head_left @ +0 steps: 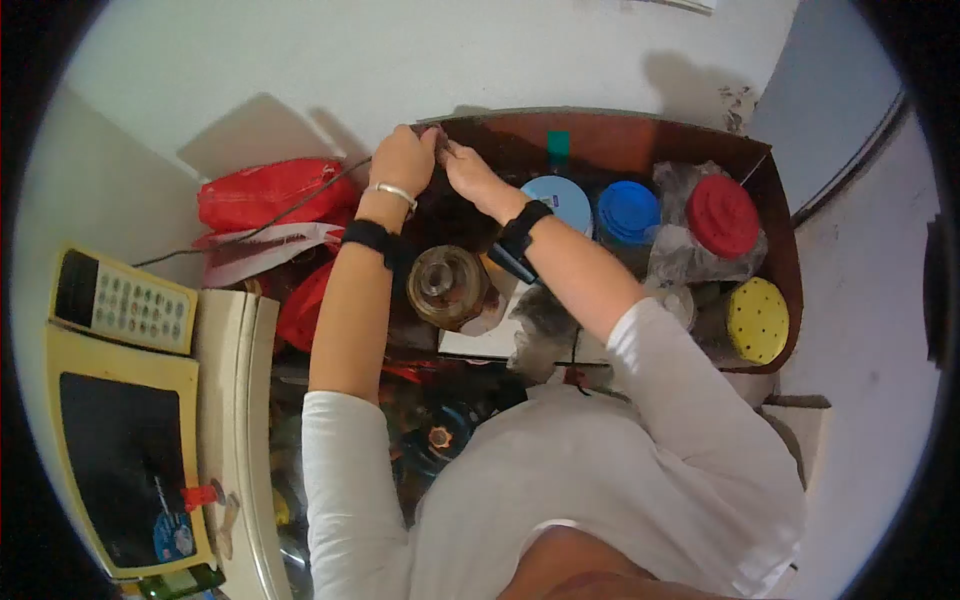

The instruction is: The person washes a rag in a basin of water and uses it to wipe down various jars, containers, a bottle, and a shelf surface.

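Observation:
My left hand, with a light bracelet and a black band at the wrist, is closed at the far edge of a brown box. Just beside it, my right hand has its fingers pinched together, a black band around its wrist. A small dark reddish thing shows between the fingertips; its kind is unclear. A thin dark cord runs from the left up to my left hand, and its end is hidden there. Below the hands stands a brownish glass jar.
Inside the box are lids in light blue, blue, red and dotted yellow, among crumpled plastic. Red bags lie to the left. A yellowed microwave is at the lower left. A white wall rises behind.

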Action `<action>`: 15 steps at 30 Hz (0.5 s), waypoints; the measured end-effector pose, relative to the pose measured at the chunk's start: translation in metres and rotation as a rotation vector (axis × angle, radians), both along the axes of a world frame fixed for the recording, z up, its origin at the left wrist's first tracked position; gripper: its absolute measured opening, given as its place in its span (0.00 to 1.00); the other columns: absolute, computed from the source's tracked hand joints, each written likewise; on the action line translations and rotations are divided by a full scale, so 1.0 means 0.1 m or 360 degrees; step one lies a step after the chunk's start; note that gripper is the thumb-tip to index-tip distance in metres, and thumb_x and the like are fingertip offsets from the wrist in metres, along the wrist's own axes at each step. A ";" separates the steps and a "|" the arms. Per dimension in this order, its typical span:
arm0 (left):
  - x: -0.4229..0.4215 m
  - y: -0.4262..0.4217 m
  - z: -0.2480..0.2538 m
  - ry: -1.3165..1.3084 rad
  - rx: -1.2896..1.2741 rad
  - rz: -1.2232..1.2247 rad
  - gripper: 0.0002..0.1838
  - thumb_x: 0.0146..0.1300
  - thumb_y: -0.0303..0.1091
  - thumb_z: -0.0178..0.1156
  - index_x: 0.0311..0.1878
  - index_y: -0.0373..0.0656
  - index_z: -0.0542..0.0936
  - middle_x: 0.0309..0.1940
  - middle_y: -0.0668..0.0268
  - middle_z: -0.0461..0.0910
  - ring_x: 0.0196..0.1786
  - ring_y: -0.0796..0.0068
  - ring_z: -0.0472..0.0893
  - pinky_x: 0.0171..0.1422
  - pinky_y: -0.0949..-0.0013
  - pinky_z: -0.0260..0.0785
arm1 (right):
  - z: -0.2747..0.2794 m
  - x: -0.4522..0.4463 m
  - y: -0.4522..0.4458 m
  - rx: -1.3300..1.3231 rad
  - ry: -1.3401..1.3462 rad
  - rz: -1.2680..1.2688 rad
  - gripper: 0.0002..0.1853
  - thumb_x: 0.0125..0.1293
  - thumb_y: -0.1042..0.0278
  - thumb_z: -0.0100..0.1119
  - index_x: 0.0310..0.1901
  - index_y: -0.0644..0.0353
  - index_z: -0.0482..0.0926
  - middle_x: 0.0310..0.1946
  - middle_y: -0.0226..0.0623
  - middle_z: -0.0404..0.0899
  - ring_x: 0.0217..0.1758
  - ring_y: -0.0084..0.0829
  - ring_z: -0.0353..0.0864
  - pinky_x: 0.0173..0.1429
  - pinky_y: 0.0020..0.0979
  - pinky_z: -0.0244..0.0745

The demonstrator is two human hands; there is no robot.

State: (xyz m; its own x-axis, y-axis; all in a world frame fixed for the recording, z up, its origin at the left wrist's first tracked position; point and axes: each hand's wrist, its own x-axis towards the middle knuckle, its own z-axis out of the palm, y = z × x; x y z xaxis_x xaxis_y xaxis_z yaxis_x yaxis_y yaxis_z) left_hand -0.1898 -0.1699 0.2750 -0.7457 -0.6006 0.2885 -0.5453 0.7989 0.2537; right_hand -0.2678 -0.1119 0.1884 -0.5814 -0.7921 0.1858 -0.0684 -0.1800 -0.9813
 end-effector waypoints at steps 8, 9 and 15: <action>0.16 -0.04 0.12 -0.0011 0.0567 -0.0385 0.15 0.60 0.40 0.51 0.38 0.35 0.68 0.26 0.51 0.74 0.31 0.58 0.77 0.37 0.61 0.68 | -0.11 -0.12 0.00 0.0412 -0.0185 -0.0082 0.17 0.59 0.66 0.41 0.45 0.68 0.73 0.44 0.56 0.73 0.48 0.53 0.71 0.50 0.40 0.66; 0.18 0.02 0.20 -0.0125 0.0757 -0.0342 0.13 0.60 0.39 0.51 0.37 0.37 0.68 0.24 0.56 0.73 0.31 0.66 0.77 0.36 0.64 0.68 | -0.17 -0.16 0.01 0.0536 0.0034 -0.0068 0.17 0.59 0.67 0.42 0.45 0.67 0.73 0.45 0.55 0.72 0.49 0.52 0.71 0.51 0.40 0.66; 0.23 -0.11 0.20 -0.0328 0.0992 -0.0735 0.08 0.61 0.35 0.51 0.39 0.43 0.67 0.26 0.70 0.68 0.27 0.79 0.70 0.33 0.74 0.67 | -0.13 -0.02 0.35 0.0997 0.0543 -0.0225 0.16 0.55 0.69 0.46 0.45 0.64 0.75 0.47 0.53 0.72 0.52 0.50 0.71 0.56 0.42 0.65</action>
State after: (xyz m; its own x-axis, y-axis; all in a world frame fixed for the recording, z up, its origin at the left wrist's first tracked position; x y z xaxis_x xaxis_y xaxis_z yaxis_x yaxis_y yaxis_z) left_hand -0.1672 -0.1806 0.2949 -0.9599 -0.2238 -0.1690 -0.2789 0.6996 0.6579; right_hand -0.2693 -0.0768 0.1753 -0.6769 -0.7307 -0.0888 -0.3701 0.4420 -0.8171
